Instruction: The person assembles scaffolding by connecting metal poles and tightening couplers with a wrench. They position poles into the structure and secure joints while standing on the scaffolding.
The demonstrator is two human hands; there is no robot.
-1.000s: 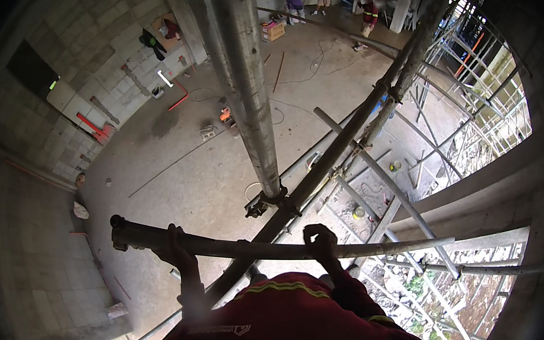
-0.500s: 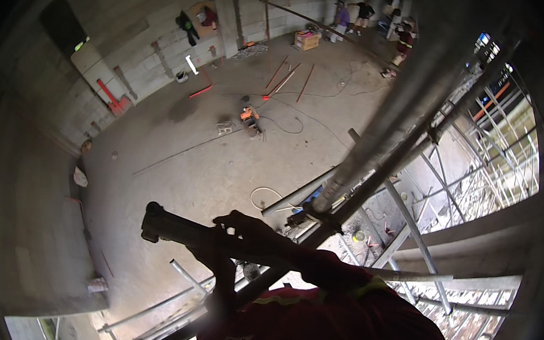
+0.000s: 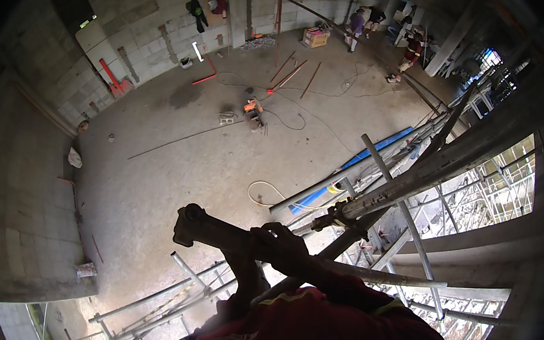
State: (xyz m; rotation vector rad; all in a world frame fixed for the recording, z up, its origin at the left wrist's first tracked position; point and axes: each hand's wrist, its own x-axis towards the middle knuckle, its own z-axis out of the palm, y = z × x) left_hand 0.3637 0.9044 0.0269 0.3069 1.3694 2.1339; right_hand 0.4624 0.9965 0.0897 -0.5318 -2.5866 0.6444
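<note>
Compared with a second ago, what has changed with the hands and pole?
The right hand moved left along the metal pole toward its end fitting, closer to the left hand. The view shifted too. The left hand still holds the pole from below.

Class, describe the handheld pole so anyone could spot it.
From the wide concrete floor, look down to the left hand and right hand. They are on the pole, which, unlike the scaffold poles nearby, is handheld, its bulky end pointing left.
</note>
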